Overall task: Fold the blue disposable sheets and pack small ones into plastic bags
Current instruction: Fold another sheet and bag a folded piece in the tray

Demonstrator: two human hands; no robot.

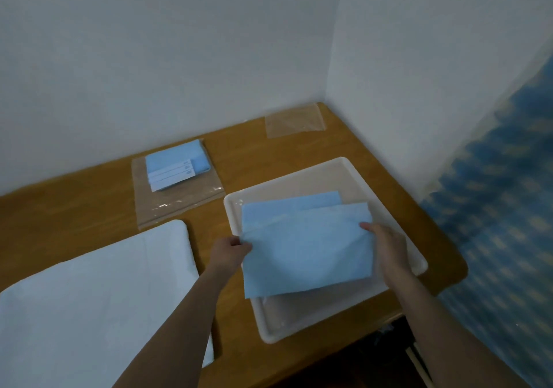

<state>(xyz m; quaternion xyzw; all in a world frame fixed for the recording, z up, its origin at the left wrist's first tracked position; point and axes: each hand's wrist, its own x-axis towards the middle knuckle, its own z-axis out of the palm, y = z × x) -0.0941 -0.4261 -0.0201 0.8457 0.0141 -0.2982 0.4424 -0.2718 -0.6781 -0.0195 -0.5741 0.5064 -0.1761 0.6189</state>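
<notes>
A folded blue sheet [305, 250] hangs just above the white tray [302, 175]. My left hand [229, 251] pinches its left edge and my right hand [387, 247] grips its right edge. Another blue sheet [324, 199] lies flat in the tray behind it. On a large clear plastic bag [182, 199] at the back left sits a stack of small packed blue sheets [176, 163] with white labels. A smaller empty plastic bag [294, 121] lies in the far corner.
A large white sheet [98, 298] covers the near left of the wooden table [245, 148]. White walls close off the back and right. A blue patterned cloth [508, 208] hangs at the right, past the table's edge.
</notes>
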